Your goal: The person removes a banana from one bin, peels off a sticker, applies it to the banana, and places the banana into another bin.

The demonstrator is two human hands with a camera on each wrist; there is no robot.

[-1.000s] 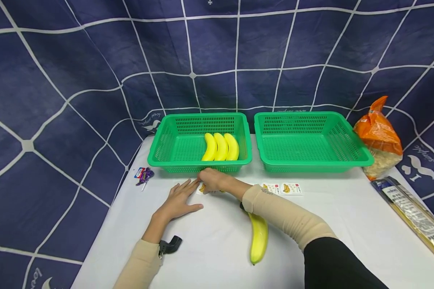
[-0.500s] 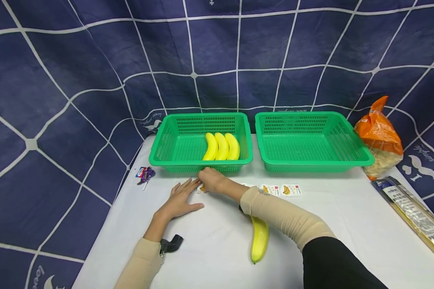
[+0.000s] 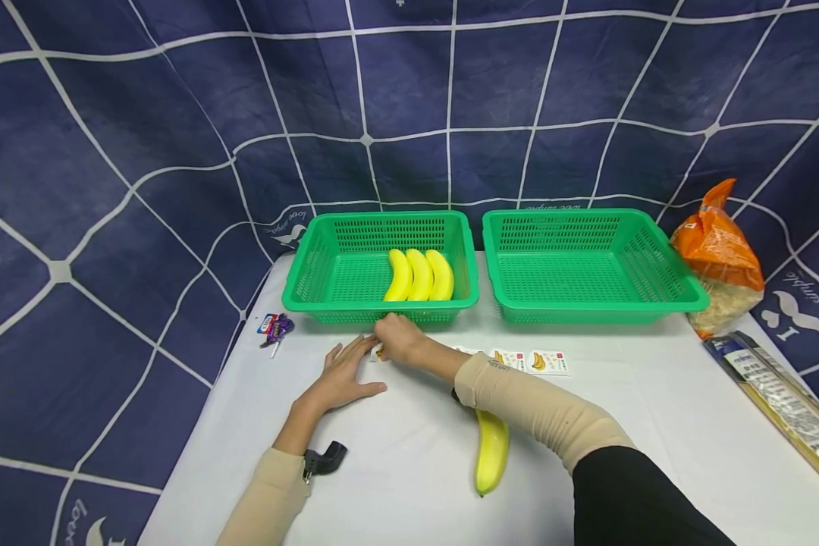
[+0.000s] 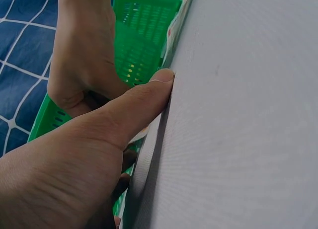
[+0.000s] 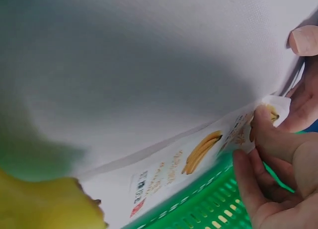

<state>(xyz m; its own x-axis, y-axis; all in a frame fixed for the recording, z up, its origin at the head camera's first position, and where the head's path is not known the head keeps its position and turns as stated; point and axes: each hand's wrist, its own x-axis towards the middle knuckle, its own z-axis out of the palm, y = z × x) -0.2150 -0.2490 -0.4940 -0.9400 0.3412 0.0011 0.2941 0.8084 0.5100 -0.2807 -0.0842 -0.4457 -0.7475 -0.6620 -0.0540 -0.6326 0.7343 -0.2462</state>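
Note:
A strip of white banana stickers lies along the table in front of the green baskets. At its left end, my right hand pinches the strip; in the right wrist view the thumb lies over a printed sticker. My left hand rests on the table beside that end with fingers stretched out, fingertips right at the strip. In the left wrist view the left thumb touches the white tabletop. A loose banana lies under the right forearm, its upper end hidden in the head view.
The left green basket holds three bananas; a second green basket stands right of it. A purple-wrapped lollipop lies at the left. An orange-topped bag and a long flat packet lie at the right edge.
Both hands keep almost the same place and grip at the left end of the sticker strip. The view has shifted very slightly.

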